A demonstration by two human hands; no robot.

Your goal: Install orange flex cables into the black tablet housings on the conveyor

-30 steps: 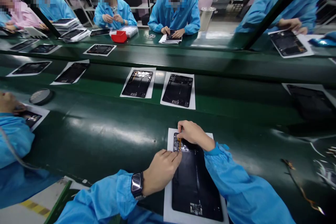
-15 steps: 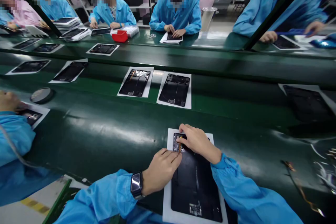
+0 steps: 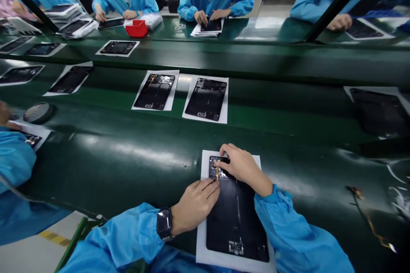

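Observation:
A black tablet body (image 3: 236,217) lies on a white sheet (image 3: 202,232) in front of me, its circuitry bare at the top end. A narrow orange flex cable (image 3: 217,173) runs lengthwise over that circuitry. My left hand (image 3: 197,202), wearing a watch at the wrist, has its fingers pressed together at the cable's lower end. From the right, my right hand (image 3: 245,168) bends over the tablet's top, thumb at the cable's upper end and index finger curled at the top edge. The exact fingertip contact is partly hidden.
Beyond my hands, two tablet bodies on paper (image 3: 155,91) (image 3: 206,98) lie on the green conveyor (image 3: 272,111). Loose cables (image 3: 368,217) are on the right. A co-worker's sleeve (image 3: 16,158) and a round dish (image 3: 39,113) are at left. Other people work opposite.
The view has tilted down slightly, so the surroundings sit higher. Both hands stay at the cable, which now shows more clearly between them.

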